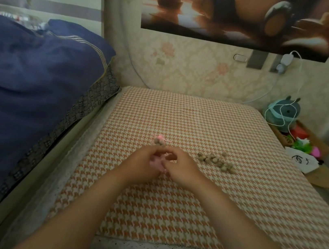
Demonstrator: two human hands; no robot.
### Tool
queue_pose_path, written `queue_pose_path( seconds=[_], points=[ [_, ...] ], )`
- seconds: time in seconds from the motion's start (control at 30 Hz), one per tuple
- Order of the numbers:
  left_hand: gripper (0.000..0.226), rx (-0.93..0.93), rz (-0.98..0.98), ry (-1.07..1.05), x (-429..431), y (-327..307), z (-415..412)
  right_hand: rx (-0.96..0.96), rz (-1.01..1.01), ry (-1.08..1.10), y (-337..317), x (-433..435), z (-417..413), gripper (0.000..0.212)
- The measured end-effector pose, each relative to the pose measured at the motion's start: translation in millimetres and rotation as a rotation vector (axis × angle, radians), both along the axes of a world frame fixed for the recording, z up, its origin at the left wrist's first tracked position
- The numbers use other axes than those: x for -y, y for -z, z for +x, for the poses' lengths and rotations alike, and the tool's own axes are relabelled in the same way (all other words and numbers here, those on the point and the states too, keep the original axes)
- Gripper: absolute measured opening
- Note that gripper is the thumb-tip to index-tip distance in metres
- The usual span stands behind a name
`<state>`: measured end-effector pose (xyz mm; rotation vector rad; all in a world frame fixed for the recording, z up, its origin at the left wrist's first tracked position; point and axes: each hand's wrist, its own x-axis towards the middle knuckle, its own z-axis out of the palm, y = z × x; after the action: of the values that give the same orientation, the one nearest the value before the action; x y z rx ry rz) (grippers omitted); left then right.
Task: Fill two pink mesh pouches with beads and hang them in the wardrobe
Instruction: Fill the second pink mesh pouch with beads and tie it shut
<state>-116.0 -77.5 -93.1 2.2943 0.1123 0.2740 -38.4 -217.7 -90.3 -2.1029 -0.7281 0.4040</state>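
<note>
A pink mesh pouch [158,162] is pinched between my left hand [142,163] and my right hand [182,168], just above the checked table cover; most of it is hidden by my fingers. Another pink pouch [159,141], filled with brown beads, lies on the cover just beyond my left hand. A loose pile of brown beads [216,162] lies on the cover to the right of my right hand.
The table [192,120] has an orange and white houndstooth cover with a lace hem. A bed with a blue quilt [28,74] runs along the left. At the right edge stand a tray of toys [303,143] and a teal plush [282,114] with a white cable.
</note>
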Motion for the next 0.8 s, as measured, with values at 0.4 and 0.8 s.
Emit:
queue_pose_path(
  seconds=[0.4,0.8],
  points=[
    [0.102,-0.153,0.084,0.158,64,-6,15,-0.195,0.076,0.198,-12,82,18,0.031],
    [0.009,-0.044,0.019,-0.006,76,-2,27,-0.047,0.144,0.023,-23,95,18,0.041]
  ],
)
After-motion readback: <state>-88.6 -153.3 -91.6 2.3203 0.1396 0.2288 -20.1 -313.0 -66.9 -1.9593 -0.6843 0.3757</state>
